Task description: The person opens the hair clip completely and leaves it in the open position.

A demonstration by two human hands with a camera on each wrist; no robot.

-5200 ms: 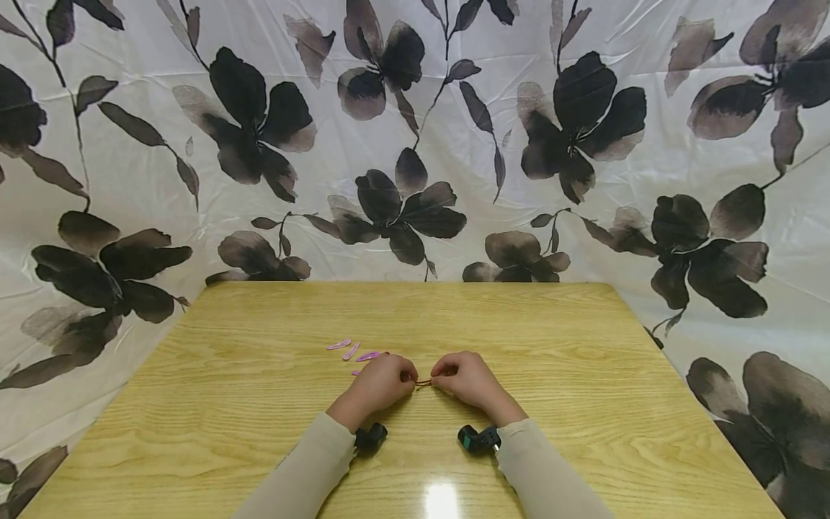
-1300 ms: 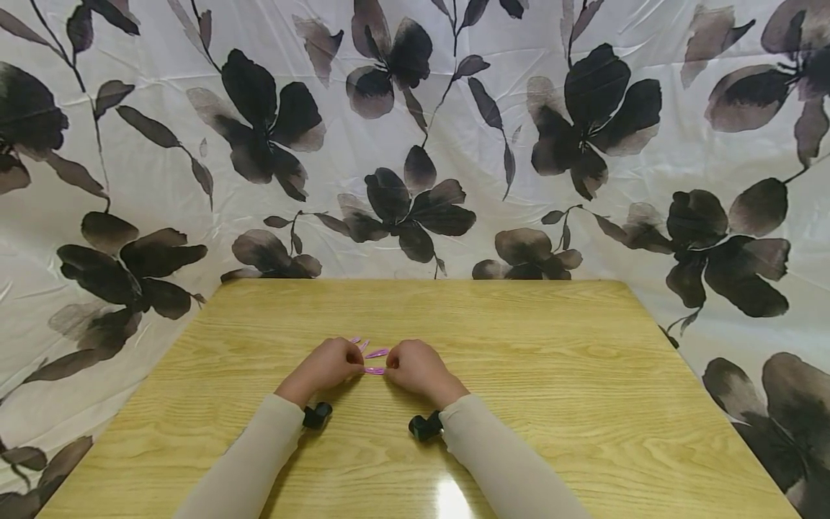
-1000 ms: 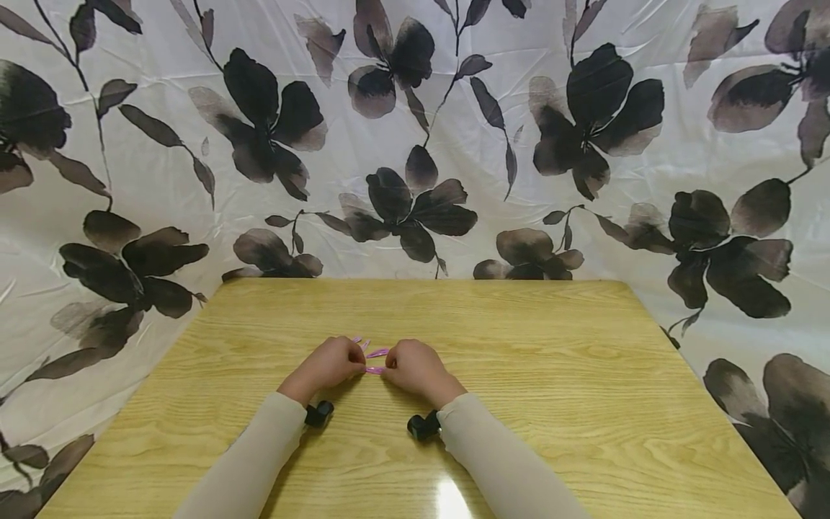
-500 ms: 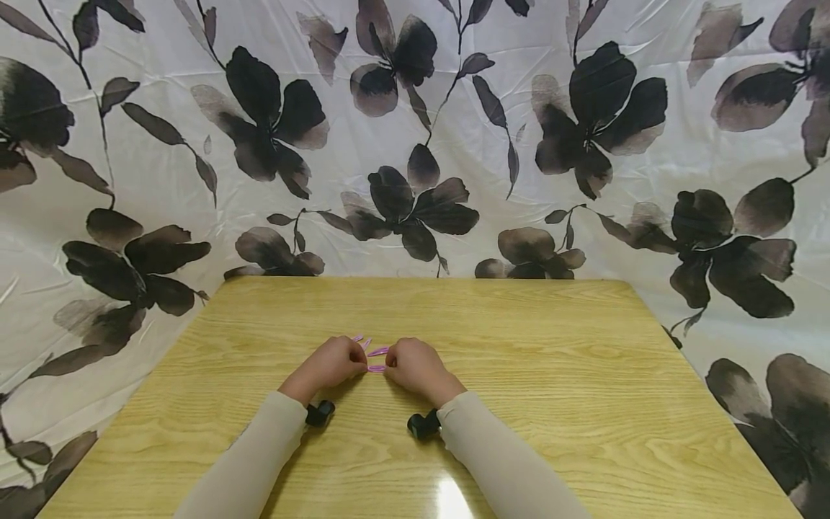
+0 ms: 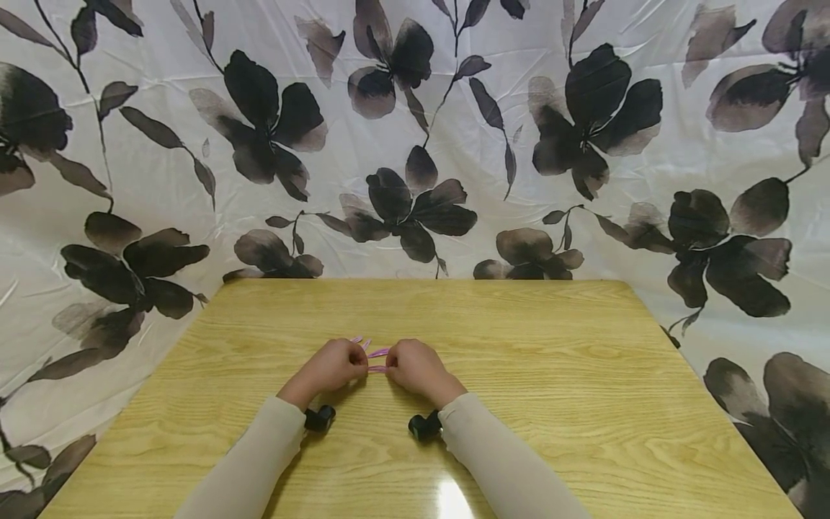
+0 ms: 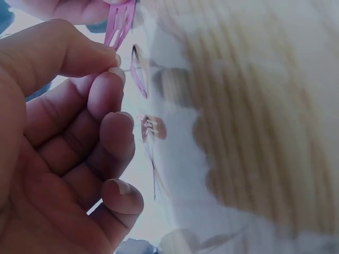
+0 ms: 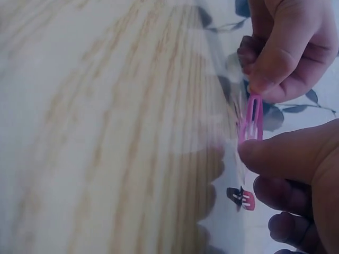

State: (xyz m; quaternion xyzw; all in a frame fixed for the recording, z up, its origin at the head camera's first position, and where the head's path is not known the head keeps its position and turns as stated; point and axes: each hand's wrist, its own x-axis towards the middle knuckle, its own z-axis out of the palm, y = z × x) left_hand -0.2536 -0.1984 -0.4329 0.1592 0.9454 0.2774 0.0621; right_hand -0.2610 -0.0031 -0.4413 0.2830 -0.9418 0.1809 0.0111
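Holding a slim pink slotted hair snap clip (image 7: 251, 119) from both ends here: the left hand (image 5: 335, 364) has its thumb and a fingertip pinched together on one end, and the right hand (image 5: 415, 366) is clamped on the other, thumb in front. So the clip bridges the small gap between the two hands, low over a shiny yellow wood-grain table (image 5: 551, 360); can't tell if it's touching the top tbh. The left hand's other fingers are loosely curled. Just past the hands there are three more slim pink clips (image 5: 378, 353) lying on the table, a couple partly blocked by the left hand. Both arms are in cream sleeves (image 5: 259, 447) with black wrist cameras (image 5: 319, 418), and there's a white cloth backdrop with dark flowers (image 5: 493, 29) behind the table.
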